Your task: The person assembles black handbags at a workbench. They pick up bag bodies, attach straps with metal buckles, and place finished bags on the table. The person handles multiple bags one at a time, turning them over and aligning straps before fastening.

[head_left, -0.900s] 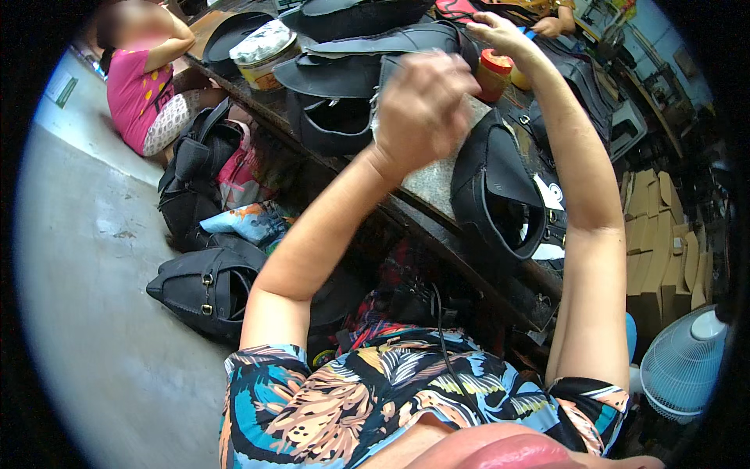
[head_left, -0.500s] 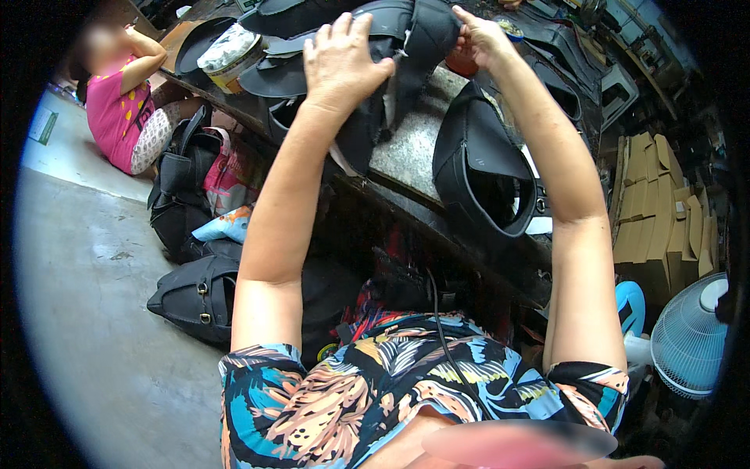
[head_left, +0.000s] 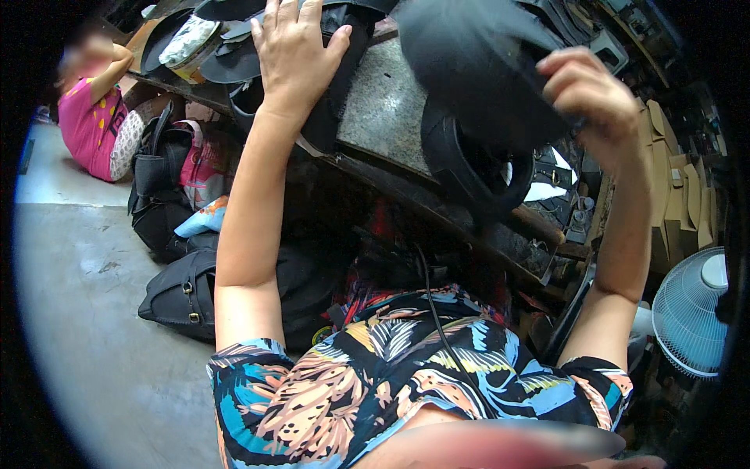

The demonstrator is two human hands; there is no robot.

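A blurred black piece [head_left: 480,70] hangs above the pale slab [head_left: 379,105], directly left of the right hand [head_left: 590,98], whose curled fingers clamp its edge; the left hand [head_left: 293,59] spreads flat over other black pieces [head_left: 334,94].

Right hand [head_left: 591,95] and raised black piece [head_left: 476,66] blurred, thumb indistinct; left hand [head_left: 295,61] partly cut off at top edge.

Light is glinting off the smooth grey concrete floor [head_left: 94,313]. Motion is blurring the bare right hand [head_left: 594,102] and broad black piece [head_left: 480,66]. Fisheye edges are curving into darkness.
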